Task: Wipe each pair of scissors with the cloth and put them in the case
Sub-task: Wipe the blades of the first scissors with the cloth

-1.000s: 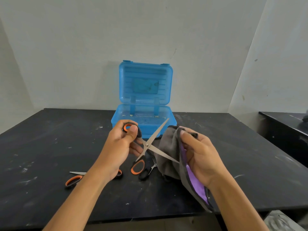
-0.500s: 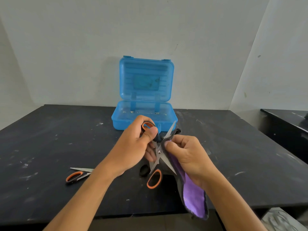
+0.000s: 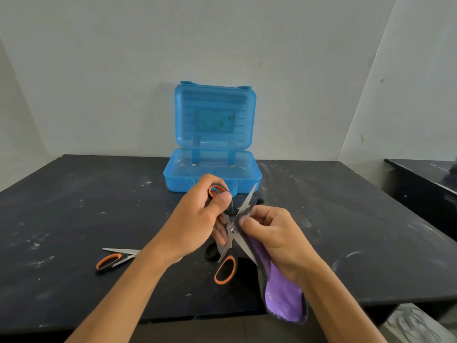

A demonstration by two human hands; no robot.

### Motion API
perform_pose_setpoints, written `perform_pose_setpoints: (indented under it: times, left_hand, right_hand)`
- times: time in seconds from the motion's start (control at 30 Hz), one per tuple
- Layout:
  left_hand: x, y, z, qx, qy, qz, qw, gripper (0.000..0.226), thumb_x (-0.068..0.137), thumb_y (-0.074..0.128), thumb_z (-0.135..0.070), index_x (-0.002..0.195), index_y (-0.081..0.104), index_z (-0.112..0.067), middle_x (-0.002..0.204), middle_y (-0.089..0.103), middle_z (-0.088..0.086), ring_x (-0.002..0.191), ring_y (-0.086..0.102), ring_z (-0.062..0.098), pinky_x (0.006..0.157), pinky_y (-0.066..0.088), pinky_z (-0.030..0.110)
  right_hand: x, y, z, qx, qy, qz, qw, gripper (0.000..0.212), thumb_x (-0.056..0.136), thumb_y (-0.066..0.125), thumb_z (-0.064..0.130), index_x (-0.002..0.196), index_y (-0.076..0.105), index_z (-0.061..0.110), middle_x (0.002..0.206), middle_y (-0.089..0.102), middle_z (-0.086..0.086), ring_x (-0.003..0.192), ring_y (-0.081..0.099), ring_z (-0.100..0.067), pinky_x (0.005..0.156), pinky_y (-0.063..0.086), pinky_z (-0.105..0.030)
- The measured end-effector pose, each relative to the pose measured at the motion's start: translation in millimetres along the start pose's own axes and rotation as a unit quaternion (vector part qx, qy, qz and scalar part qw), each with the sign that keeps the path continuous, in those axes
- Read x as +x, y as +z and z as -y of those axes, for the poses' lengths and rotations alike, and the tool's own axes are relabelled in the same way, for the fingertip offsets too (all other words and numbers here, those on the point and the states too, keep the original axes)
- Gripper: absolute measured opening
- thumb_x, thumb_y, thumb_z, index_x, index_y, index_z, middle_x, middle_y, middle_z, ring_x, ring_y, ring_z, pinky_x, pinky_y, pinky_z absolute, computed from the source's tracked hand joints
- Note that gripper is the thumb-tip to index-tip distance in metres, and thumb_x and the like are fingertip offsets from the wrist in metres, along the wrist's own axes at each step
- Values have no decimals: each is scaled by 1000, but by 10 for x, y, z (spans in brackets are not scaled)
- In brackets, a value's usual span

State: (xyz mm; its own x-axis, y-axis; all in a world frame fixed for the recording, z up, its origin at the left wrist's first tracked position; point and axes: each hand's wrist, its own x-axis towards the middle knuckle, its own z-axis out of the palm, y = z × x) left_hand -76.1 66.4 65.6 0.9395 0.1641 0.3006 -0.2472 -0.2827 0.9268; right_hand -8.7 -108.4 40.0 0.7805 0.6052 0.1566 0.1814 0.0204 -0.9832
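A spare pair of scissors (image 3: 116, 258) lay closed on the black table (image 3: 74, 206), at the left. The left hand (image 3: 195, 224) gripped the upper orange loop of the open scissors (image 3: 232, 231), thumb and fingers curled round it. The right hand (image 3: 274, 238) pinched the cloth (image 3: 282, 293) against one blade near the pivot. The blue case (image 3: 212, 144) stood open behind both hands, well apart from the spare pair.
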Motion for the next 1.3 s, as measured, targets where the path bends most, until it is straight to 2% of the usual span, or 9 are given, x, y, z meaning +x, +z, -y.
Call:
perform_pose_setpoints:
  times: [0.1,0.2,0.4,0.6,0.73,0.8,0.9,1.07,1.3]
  left_hand:
    - [-5,6,8,-4,0,1,1000,5,104,52,-23,102,53,-19,65,58,-2,50,65,32,46,54,34]
    - [16,19,11,-1,0,-3,1000,6,104,52,-25,102,53,-19,65,61,0,50,67,31,46,54,31]
    - [34,7,37,-4,-2,-8,1000,4,103,52,-23,103,53,-19,68,59,2,50,66,31,47,54,33]
    - [41,10,44,3,-21,10,1000,3,105,49,-22,105,50,-20,83,60,14,53,69,30,49,56,30]
    - [22,-15,87,16,-32,35,999,4,106,47,-21,103,50,-21,74,65,12,55,69,33,51,58,33]
    - [-2,-6,104,13,-41,47,998,5,106,46,-21,103,50,-20,71,69,16,57,69,37,51,58,34]
    - [-9,-4,101,9,-45,44,998,6,106,45,-22,105,50,-19,77,68,26,60,69,41,52,59,36]
    - [5,-21,71,5,-41,43,998,5,106,47,-21,106,51,-18,77,69,20,57,69,37,50,57,32]
    - [6,-55,48,7,-47,38,998,4,105,48,-19,104,52,-18,68,67,11,54,69,34,48,56,30]
  right_hand:
    - [13,12,21,-30,-8,-11,999,11,88,73,25,80,81,22,80,81,-6,75,77,-20,75,63,-32]
    - [45,42,32,-63,-11,-48,997,38,101,65,23,65,74,25,62,70,4,56,62,-6,59,51,-22]
    - [59,55,58,-18,0,-36,999,6,93,73,3,93,78,0,90,80,-22,77,71,-19,81,62,-38]
    - [105,80,36,-66,15,-86,994,28,101,67,24,79,73,7,73,73,-20,65,62,-17,66,52,-37]
    - [131,113,31,-57,10,-118,991,35,100,68,24,68,68,11,63,67,-11,61,59,-18,62,49,-37]
    - [139,86,53,-23,17,-127,991,32,101,67,24,73,68,6,69,71,-21,60,64,-23,60,54,-37]
    - [117,88,87,18,23,-117,993,28,102,66,24,82,75,7,72,78,-16,57,72,-21,52,57,-25]
    - [102,121,90,47,17,-124,991,39,105,62,30,73,80,18,69,78,-13,52,71,-17,51,55,-22]
    - [107,115,72,56,9,-111,992,38,105,62,34,79,80,13,75,79,-19,61,71,-24,62,60,-33]
